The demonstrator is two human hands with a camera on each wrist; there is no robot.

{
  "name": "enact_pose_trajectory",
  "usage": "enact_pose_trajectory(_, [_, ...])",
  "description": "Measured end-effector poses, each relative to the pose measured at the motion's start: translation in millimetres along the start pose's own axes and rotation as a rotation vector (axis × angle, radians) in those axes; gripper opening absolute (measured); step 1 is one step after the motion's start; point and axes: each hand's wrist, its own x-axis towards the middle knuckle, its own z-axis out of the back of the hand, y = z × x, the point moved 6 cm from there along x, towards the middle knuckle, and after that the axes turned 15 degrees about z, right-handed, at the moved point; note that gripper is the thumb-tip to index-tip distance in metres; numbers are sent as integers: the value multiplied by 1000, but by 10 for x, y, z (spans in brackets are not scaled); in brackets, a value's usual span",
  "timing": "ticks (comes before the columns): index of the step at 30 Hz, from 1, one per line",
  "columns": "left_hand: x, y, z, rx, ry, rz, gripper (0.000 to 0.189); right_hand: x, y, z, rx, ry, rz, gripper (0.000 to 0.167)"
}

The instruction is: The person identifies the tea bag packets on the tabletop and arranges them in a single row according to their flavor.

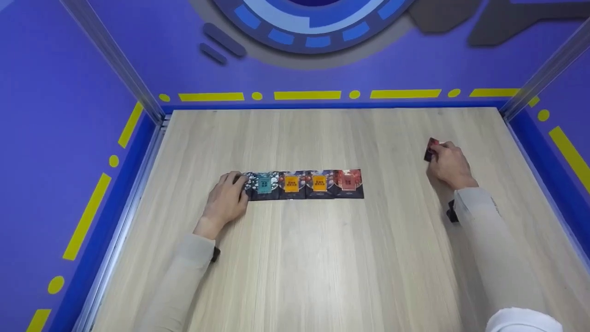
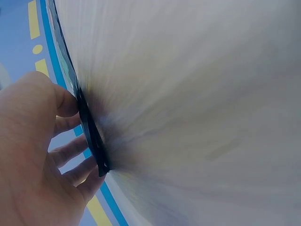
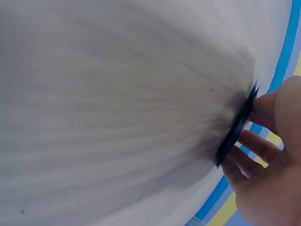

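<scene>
Several flat square packets lie edge to edge in a row at the middle of the table. From the right come a red packet (image 1: 352,179), two with orange labels (image 1: 319,183), and a teal-labelled one (image 1: 264,185). At the row's left end, my left hand (image 1: 225,197) holds a packet (image 2: 93,134) between thumb and fingers, covering most of it. Far to the right, my right hand (image 1: 452,163) grips a separate red and dark packet (image 1: 429,151) by its right side. That packet (image 3: 237,125) appears edge-on, close over the table, in the right wrist view.
The pale wood-grain table (image 1: 304,258) is enclosed by blue panels (image 1: 304,74) with yellow marks at the back and both sides. Metal rails (image 1: 120,249) run along the left edge. A dark wrist device (image 1: 452,211) shows at the right sleeve.
</scene>
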Motion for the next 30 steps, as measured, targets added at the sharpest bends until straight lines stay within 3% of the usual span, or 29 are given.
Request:
enact_pose_trajectory(14, [-5, -24, 10, -8, -14, -6, 45, -4, 208, -32, -3, 75, 57, 43])
enact_pose_trajectory(30, [8, -16, 1, 9, -5, -3, 45, -89, 499, -116, 10, 86, 109, 43])
